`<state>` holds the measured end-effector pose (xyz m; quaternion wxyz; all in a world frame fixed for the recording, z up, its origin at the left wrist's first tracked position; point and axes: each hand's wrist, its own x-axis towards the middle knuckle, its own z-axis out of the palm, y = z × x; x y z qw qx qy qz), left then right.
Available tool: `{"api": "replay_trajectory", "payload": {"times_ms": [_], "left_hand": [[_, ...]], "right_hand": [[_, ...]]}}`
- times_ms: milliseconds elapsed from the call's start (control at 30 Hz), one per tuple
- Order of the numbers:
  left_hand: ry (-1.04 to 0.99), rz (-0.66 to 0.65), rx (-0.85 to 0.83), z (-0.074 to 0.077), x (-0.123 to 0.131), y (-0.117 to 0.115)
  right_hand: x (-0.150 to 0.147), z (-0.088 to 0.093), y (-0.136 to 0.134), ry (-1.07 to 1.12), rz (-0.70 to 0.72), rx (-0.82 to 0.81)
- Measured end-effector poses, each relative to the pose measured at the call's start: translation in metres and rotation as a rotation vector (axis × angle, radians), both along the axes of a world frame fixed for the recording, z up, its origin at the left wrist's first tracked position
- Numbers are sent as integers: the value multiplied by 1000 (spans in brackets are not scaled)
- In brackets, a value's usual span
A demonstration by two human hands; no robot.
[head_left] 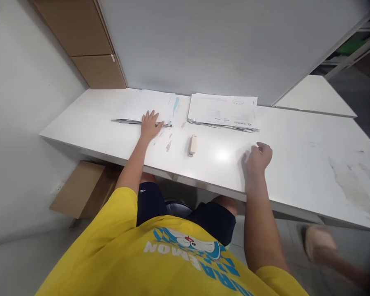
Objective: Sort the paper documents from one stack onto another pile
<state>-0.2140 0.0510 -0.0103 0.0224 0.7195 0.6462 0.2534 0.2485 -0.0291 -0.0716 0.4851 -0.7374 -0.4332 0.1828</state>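
My left hand (150, 124) lies flat with fingers spread on the near edge of a stack of white papers (154, 100), at the back left of the white table. A small cream-coloured oblong object (193, 144), perhaps a stapler, sits between my hands, touched by neither. Behind it is a second stack of printed papers (223, 110), with several sheets layered unevenly. My right hand (261, 154) rests at the table's right of centre, its fingers curled into a loose fist. I see nothing held in it, though the palm is hidden.
The white table (296, 164) runs against a pale panel (197, 45). Brown boxes (95, 70) stand at the back left, and an open cardboard box (80, 187) is below the table. A blurred foot (319, 242) of another person shows at lower right.
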Motion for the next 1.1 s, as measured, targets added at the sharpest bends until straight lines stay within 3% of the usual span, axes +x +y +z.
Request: {"api": "replay_trajectory", "payload": {"times_ms": [133,700,933,1100], "left_hand": [[-60,2,12,3,-1,2],[-151,6,39,6,-8,6],[38,-52,-35,6,-4,7],[60,21,-28,5,-3,13]], "right_hand": [[-3,5,-2,-17,-92,18],[-11,20,-3,-38,-90,-1],[-8,14,1,-70,-95,-4],[-9,17,0,-71,-94,-26]]}}
